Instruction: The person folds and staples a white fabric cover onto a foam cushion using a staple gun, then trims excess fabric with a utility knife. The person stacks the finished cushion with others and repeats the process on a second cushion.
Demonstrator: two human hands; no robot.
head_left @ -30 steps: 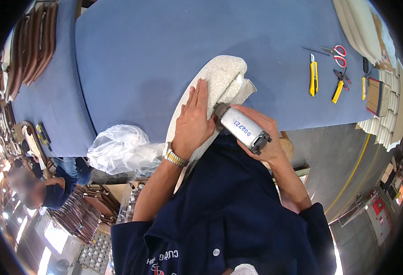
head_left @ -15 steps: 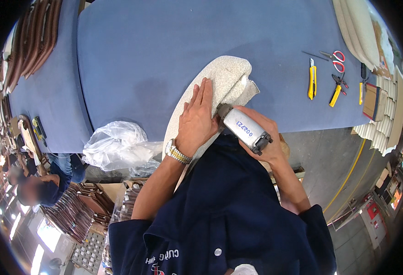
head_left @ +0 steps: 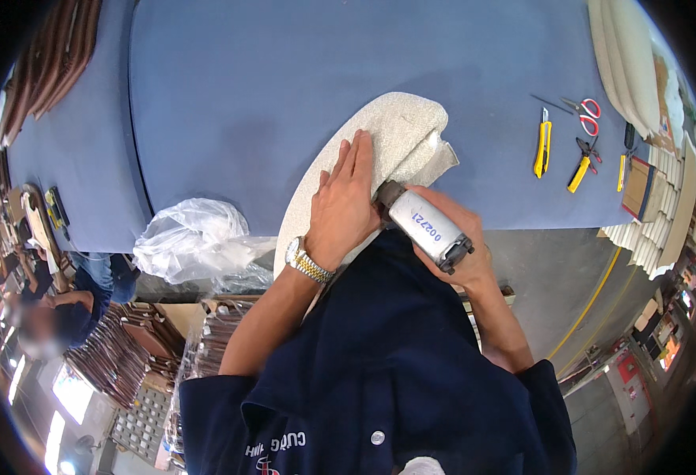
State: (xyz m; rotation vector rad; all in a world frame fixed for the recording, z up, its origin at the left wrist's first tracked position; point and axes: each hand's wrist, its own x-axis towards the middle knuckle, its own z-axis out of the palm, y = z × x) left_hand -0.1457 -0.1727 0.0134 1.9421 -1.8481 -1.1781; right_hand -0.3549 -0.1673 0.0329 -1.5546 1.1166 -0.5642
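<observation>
Left hand [head_left: 344, 207] flat on beige fabric pad [head_left: 402, 125], fingers straight, gripping nothing. Pad overhangs blue surface [head_left: 237, 87] at near edge. Silver tool [head_left: 425, 224], nose at pad, right hand [head_left: 466, 219] wrapped around it, as before. Pad's flap slightly nearer yellow cutter [head_left: 542, 146] than a second ago.

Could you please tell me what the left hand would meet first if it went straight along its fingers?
The left hand would first pass over more of the beige curved fabric piece beneath it, then probably the flat blue tabletop; depth is unclear.
</observation>
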